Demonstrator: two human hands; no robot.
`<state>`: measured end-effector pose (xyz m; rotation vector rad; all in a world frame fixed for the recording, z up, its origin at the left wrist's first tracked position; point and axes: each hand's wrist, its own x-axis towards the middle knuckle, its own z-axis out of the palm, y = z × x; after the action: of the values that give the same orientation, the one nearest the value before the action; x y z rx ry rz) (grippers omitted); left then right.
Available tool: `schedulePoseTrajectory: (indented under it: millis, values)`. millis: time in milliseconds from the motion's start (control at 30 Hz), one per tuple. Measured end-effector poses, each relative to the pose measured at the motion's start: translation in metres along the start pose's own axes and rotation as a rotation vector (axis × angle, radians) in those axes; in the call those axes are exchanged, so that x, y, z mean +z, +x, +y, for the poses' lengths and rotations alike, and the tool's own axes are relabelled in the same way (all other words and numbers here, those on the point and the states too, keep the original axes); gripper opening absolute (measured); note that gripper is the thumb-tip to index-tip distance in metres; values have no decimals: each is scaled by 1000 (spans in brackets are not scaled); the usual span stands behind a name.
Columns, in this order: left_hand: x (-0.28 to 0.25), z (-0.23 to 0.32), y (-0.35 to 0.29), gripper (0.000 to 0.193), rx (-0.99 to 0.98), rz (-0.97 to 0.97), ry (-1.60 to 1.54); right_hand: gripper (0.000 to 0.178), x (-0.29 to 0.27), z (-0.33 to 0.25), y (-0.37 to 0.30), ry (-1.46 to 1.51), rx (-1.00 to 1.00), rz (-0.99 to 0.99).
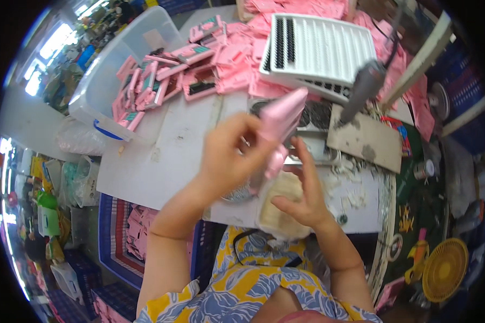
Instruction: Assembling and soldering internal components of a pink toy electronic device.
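Case, pink (283,116), is in your L hand (229,148), approx. 1 o'clock of centre, tilted, up off the table (172,145); thumb & fingers pinch it, blurred w/ motion. Your R hand (307,191), approx. 4 o'clock, has thumb & fingers spread wide, fingertips near the case's lower end; can't tell if they touch. Beige tub (279,202) sits just beside that thumb, approx. 5 o'clock. Clear bin (102,75) w/ pink cases (145,86) at 10, white tray (328,43) w/ black pcs (291,40) at 1, grey tool (358,91) at 2, cardboard (366,137) at 3, blue basket (106,231) at 8.
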<state>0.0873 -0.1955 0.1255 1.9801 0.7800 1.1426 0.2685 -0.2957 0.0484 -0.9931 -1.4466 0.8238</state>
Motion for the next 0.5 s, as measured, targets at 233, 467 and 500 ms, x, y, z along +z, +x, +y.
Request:
schedulePoseTrajectory:
  millis: [233,467,500]
  values:
    - [37,18,-87,35,262,-221,37,53,-28,22,-98,862,502,126]
    - [65,-61,-165,37,286,-563,222,30,-60,22,-126,-714,502,85]
    - [63,-66,-164,35,323,-544,238,31,-62,22,-123,-852,462,46]
